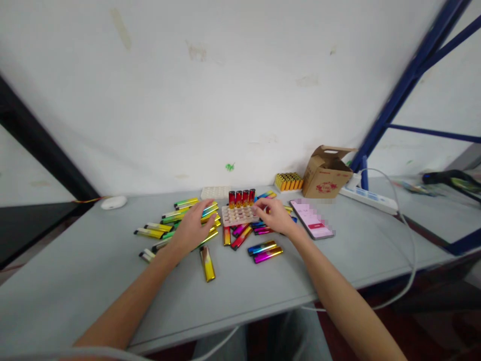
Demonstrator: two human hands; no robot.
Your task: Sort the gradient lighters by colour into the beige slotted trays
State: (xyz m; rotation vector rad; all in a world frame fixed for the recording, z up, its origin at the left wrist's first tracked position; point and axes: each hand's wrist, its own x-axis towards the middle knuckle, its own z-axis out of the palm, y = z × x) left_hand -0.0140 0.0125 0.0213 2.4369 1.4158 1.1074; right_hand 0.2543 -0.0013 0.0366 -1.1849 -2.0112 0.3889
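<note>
A cream tray with rows of holes (240, 215) lies at the middle of the table. Several red-and-gold cylinders with dark tops (238, 199) stand upright along its far row. My right hand (276, 215) is at the tray's right edge, thumb and forefinger closed together beside the last cylinder; whatever they pinch is too small to make out. To the left of the tray, my left hand (193, 228) hovers over shiny yellow-and-green lighter-like pieces (154, 230), thumb apart from the fingers, holding nothing. One yellow piece (208, 263) lies alone in front.
Red, pink and blue pieces (265, 250) lie around the tray. Behind are another cream tray (216, 192), a filled tray of yellow cylinders (288, 182) and an open cardboard box (326, 175). A phone (311, 219) and power strip (370, 199) lie at right.
</note>
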